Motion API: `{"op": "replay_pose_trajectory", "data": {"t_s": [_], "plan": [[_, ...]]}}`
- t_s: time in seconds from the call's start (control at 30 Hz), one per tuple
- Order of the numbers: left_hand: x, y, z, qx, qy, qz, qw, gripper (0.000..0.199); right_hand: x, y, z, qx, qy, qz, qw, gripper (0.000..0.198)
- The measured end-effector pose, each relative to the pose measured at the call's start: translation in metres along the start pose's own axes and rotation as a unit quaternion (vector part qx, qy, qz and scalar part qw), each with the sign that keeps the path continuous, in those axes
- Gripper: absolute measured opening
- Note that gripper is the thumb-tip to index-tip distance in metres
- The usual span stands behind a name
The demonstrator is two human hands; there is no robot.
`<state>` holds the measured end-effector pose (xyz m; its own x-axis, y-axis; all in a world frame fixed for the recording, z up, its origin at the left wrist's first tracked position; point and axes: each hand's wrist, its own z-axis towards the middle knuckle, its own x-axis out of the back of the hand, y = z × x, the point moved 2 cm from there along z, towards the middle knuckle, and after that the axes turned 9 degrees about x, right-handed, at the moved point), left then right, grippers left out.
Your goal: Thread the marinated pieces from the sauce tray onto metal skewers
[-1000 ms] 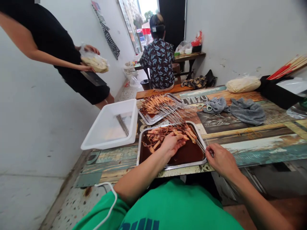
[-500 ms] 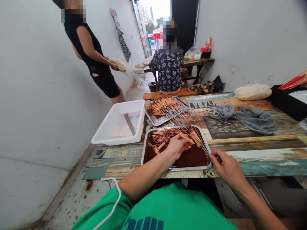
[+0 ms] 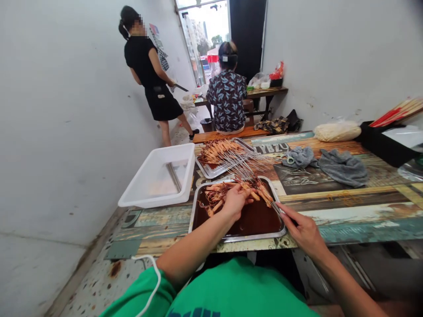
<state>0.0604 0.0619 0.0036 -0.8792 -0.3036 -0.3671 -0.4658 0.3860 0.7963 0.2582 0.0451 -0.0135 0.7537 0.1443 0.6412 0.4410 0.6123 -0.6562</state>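
Observation:
In front of me a metal tray (image 3: 253,238) holds dark brown sauce and reddish, tentacled pieces that look like squid (image 3: 214,193). My left hand (image 3: 235,201) reaches over the tray, its fingers closed around one of these pieces near the back. At the tray's right side my right hand (image 3: 303,229) pinches the ends of a few thin metal skewers (image 3: 275,206). Their other ends run into pieces lying inside the tray's right edge. Behind stands a second tray (image 3: 207,173), heaped with skewered squid (image 3: 220,152), the bare skewers pointing right.
A white plastic tub (image 3: 155,200) containing a metal bar stands left. Grey cloths (image 3: 343,168), scissors (image 3: 289,160), a bagged pale bundle (image 3: 337,130) and a black box (image 3: 385,141) lie right. One person (image 3: 227,101) sits beyond the table; another (image 3: 148,79) stands left.
My right hand has moved in along the skewers toward the tray. The left hand stays at the squid. The standing person has turned and moved farther away; my view has shifted slightly.

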Motion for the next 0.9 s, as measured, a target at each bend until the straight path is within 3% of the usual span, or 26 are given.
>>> {"op": "replay_pose_trajectory", "data": {"t_s": [0.27, 0.47, 0.77, 0.9], "plan": [[0.008, 0.001, 0.004, 0.050, -0.011, -0.002, 0.999, 0.009, -0.002, -0.009, 0.002, 0.005, 0.018, -0.031, 0.999, 0.035], [-0.002, -0.001, 0.003, 0.100, -0.042, -0.069, 0.992, 0.010, 0.001, -0.010, -0.005, 0.024, 0.025, -0.014, 0.999, 0.033], [0.012, 0.004, 0.013, 0.107, -0.020, -0.136, 0.985, 0.008, 0.000, 0.001, -0.006, 0.077, 0.002, -0.004, 0.997, 0.032], [0.020, 0.012, 0.015, 0.084, -0.043, -0.157, 0.983, 0.007, 0.001, -0.001, -0.005, 0.100, -0.024, -0.028, 0.994, 0.032]]}}
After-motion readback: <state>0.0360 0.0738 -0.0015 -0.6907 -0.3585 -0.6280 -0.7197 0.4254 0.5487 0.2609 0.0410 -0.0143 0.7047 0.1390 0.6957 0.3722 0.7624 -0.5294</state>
